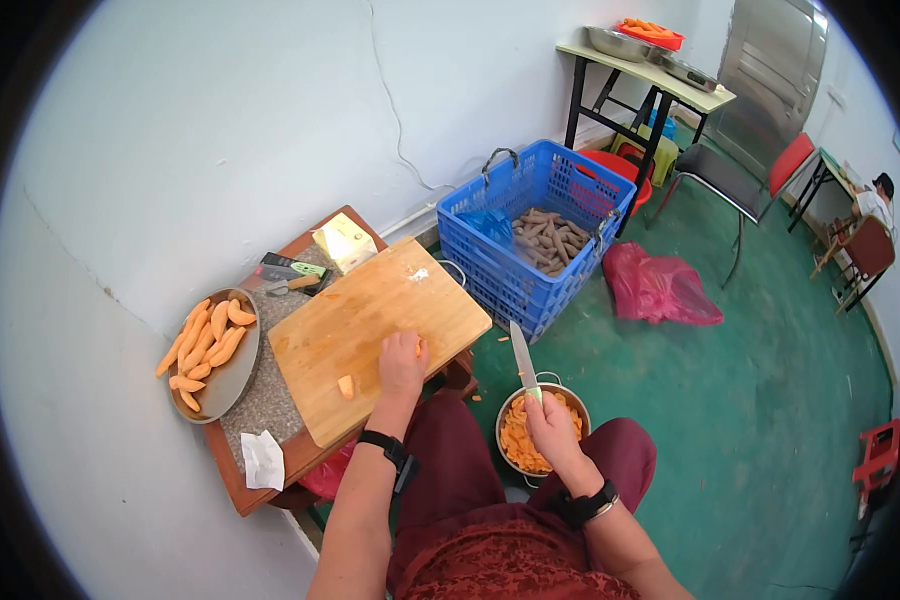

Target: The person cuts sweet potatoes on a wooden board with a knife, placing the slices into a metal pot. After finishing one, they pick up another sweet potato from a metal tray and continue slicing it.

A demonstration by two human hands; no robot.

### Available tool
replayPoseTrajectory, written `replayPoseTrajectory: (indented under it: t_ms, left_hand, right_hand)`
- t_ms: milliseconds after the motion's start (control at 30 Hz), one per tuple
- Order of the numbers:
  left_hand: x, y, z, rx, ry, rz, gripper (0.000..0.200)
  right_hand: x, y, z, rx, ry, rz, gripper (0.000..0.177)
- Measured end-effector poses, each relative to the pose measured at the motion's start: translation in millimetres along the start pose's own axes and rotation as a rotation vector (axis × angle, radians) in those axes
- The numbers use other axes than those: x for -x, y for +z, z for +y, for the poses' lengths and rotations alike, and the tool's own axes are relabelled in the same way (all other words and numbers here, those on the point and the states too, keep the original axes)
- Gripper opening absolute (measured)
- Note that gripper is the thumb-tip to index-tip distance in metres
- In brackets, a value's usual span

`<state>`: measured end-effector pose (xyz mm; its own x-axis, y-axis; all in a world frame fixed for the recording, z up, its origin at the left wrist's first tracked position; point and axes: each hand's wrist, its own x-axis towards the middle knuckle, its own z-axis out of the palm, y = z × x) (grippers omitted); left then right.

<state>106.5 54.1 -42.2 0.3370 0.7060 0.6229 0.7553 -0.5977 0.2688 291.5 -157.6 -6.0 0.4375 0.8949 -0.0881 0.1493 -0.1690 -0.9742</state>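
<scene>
My left hand (402, 366) is closed on the wooden cutting board (360, 310), with a bit of orange sweet potato (420, 348) showing at its fingers. Another cut sweet potato piece (346, 386) lies on the board just to the left. In my right hand (552, 428) is a kitchen knife (522, 355), gripped by its pale green handle, blade pointing up and away from me. Below that hand, a metal pot (501, 440) of cut orange pieces stands on the floor. Peeled sweet potatoes (210, 338) fill a metal bowl (245, 378) left of the board.
Unpeeled roots lie in a blue crate (510, 285) beyond the board. A tissue pack (345, 242), a peeler (292, 284) and a crumpled tissue (262, 460) rest on the small table. A pink plastic bag (660, 285) and a chair (730, 180) stand right; a person (875, 205) sits far off.
</scene>
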Motion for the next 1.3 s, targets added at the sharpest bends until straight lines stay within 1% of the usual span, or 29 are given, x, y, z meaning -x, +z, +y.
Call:
replayPoseTrajectory:
  t_ms: [33, 133, 233, 333, 433, 467, 533, 600, 667, 700, 733, 767, 800, 833, 867, 900, 933, 1033, 1067, 1167, 1267, 1300]
  left_hand:
    - [-0.4, 3.0, -5.0, 0.007, 0.020, 0.001, 0.016]
    - [-5.8, 4.2, -17.3, 0.144, -0.017, 0.034, 0.019]
    - [-16.4, -3.5, -19.2, 0.179, -0.166, 0.045, 0.022]
    - [-33.7, -14.0, -14.5, 0.543, -0.611, -0.023, 0.023]
    - [-42.7, -16.2, -19.5, 0.861, -0.822, 0.083, 0.018]
    - [-43.2, -15.5, -16.4, 0.882, -0.828, 0.077, 0.018]
    - [-46.3, -27.7, 11.7, 0.921, -0.841, 0.064, 0.017]
    - [-35.8, -3.0, 22.8, 1.082, -0.829, -0.022, 0.016]
    - [-31.1, -21.1, 79.8, 1.118, -0.926, -0.236, 0.017]
    - [-21.1, -11.7, 96.9, 1.236, -0.877, -0.296, 0.018]
    - [-1.3, 22.6, 100.9, 1.261, -0.817, -0.313, 0.016]
    - [6.2, 18.5, 123.0, 1.249, -0.865, -0.416, 0.016]
    - [16.4, 24.5, 140.7, 1.199, -0.772, -0.420, 0.017]
    - [28.3, 32.2, 154.5, 1.271, -0.840, -0.502, 0.019]
    - [42.3, 46.3, 164.6, 1.249, -0.813, -0.573, 0.021]
    - [50.5, 54.0, 173.5, 1.263, -0.853, -0.734, 0.025]
    - [62.6, 64.6, 181.9, 1.343, -0.838, -0.777, 0.030]
    - [84.8, 82.1, 196.4, 1.271, -0.811, -0.862, 0.033]
    - [94.2, 99.1, 192.6, 1.191, -0.787, -0.902, 0.034]
    - [88.1, 91.5, 185.9, 0.968, -0.559, -0.803, 0.030]
    - [81.7, 103.3, 159.6, 1.089, -0.669, -0.672, 0.026]
    - [58.6, 69.3, 160.6, 1.123, -0.769, -0.676, 0.022]
  right_hand:
    - [0.5, -1.6, -1.5, -0.011, 0.002, -0.004, 0.027]
    - [4.5, -8.1, -13.6, -0.043, 0.027, -0.005, 0.027]
    - [11.6, -17.3, -26.6, -0.105, 0.087, -0.008, 0.026]
    - [18.0, -27.6, -28.8, -0.222, 0.122, -0.016, 0.025]
    - [22.4, -35.2, -28.5, -0.292, 0.134, -0.004, 0.023]
    - [23.3, -37.3, -28.5, -0.290, 0.131, 0.006, 0.023]
    - [26.1, -40.8, -28.2, -0.315, 0.131, 0.017, 0.022]
    - [28.0, -43.4, -29.3, -0.365, 0.130, 0.013, 0.022]
    - [30.4, -43.8, -31.1, -0.374, 0.090, 0.014, 0.023]
    - [31.4, -44.2, -31.6, -0.377, 0.068, 0.014, 0.023]
    - [32.6, -45.0, -32.3, -0.376, 0.061, 0.015, 0.022]
    - [34.3, -46.1, -32.8, -0.374, 0.055, 0.017, 0.022]
    - [35.8, -47.5, -32.3, -0.371, 0.050, 0.019, 0.022]
    - [37.0, -49.3, -30.0, -0.356, 0.044, 0.016, 0.022]
    - [38.2, -51.6, -26.6, -0.340, 0.039, 0.014, 0.021]
    - [39.8, -53.8, -23.7, -0.324, 0.033, 0.012, 0.021]
    - [41.8, -55.6, -21.9, -0.313, 0.036, 0.025, 0.021]
    - [46.3, -62.4, -14.8, -0.289, 0.043, 0.060, 0.021]
    - [46.8, -65.0, -9.8, -0.286, 0.049, 0.067, 0.021]
    - [49.6, -70.7, -14.6, -0.313, 0.112, 0.088, 0.022]
    - [50.5, -70.2, -19.4, -0.347, 0.157, 0.088, 0.022]
    - [49.2, -69.1, -19.9, -0.356, 0.163, 0.082, 0.022]
